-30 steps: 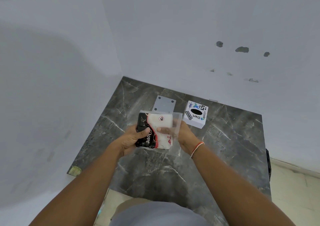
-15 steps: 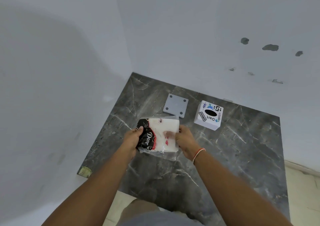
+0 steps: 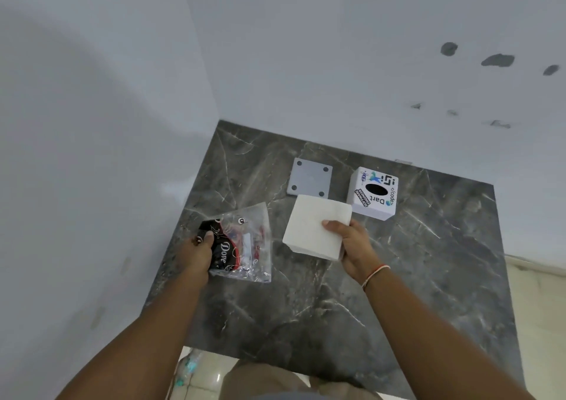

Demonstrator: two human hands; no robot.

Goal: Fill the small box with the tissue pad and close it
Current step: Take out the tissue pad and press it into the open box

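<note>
A white square tissue pad (image 3: 312,226) is held above the dark marble table (image 3: 398,277) by my right hand (image 3: 352,246), which grips its right edge. My left hand (image 3: 196,254) pinches the clear plastic wrapper (image 3: 245,243) with black and red print; the wrapper looks flat and lies at the table's left side. The small white box (image 3: 372,193) with stickers and a black oval hole on top stands at the back, just beyond the pad. A grey square plate (image 3: 309,177) with a hole at each corner lies flat to the left of the box.
The table sits in a corner, with white walls (image 3: 92,154) close on the left and behind. A tiled floor (image 3: 536,301) shows beyond the table's right edge. My lap shows at the bottom, by the table's front edge.
The tissue pad has come out of the wrapper. My right hand moved right with the pad, and my left hand moved left and down with the emptied wrapper.
</note>
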